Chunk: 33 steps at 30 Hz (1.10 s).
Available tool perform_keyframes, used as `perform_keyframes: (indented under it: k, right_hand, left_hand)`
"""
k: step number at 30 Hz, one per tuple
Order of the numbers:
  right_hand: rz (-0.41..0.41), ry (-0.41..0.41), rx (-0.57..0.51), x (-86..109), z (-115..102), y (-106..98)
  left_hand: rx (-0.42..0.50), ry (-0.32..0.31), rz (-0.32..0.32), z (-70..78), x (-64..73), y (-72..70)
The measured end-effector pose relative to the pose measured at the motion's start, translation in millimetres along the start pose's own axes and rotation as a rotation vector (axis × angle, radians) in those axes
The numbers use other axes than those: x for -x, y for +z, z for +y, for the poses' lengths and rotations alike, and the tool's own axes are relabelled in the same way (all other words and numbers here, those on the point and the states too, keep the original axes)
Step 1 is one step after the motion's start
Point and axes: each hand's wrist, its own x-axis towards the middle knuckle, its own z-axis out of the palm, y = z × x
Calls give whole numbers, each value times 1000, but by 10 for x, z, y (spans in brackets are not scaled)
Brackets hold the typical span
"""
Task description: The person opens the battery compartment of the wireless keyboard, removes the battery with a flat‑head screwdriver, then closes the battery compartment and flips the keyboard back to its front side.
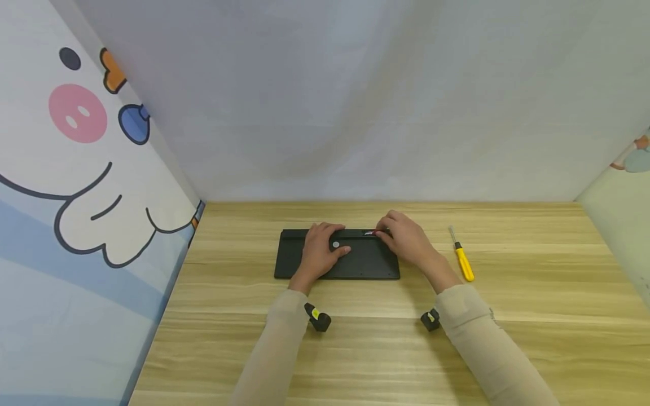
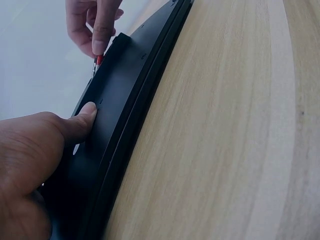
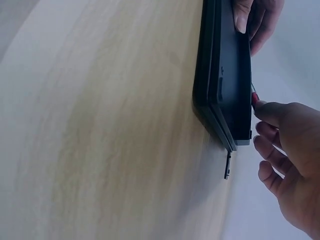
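Note:
A black keyboard (image 1: 365,259) lies face down on the table, a raised ridge along its far side. My left hand (image 1: 319,248) grips it left of the middle, thumb pressed on the underside and fingers over the far edge. Thumb and fingertips of my right hand (image 1: 406,239) pinch a small red-and-silver battery (image 3: 254,96) at the slot in the ridge. Much of the battery is hidden by the fingers and the ridge. A thin black piece (image 3: 228,166) sticks out past the keyboard's end in the right wrist view.
A screwdriver (image 1: 463,262) with a yellow handle lies right of the right hand. The wooden table (image 1: 365,361) meets a pale backdrop (image 1: 325,141) behind the keyboard. A printed cartoon panel (image 1: 76,169) stands along the left side.

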Motion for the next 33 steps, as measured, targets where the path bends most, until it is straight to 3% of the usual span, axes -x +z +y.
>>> perform_keyframes:
  k: [12, 33]
  right_hand:
    - [-45, 28, -88, 51, 32, -165]
    - [-42, 147, -115, 227, 472, -385]
  left_hand:
    - [20, -10, -8, -12, 1, 7]
    - [19, 19, 6, 7, 15, 2]
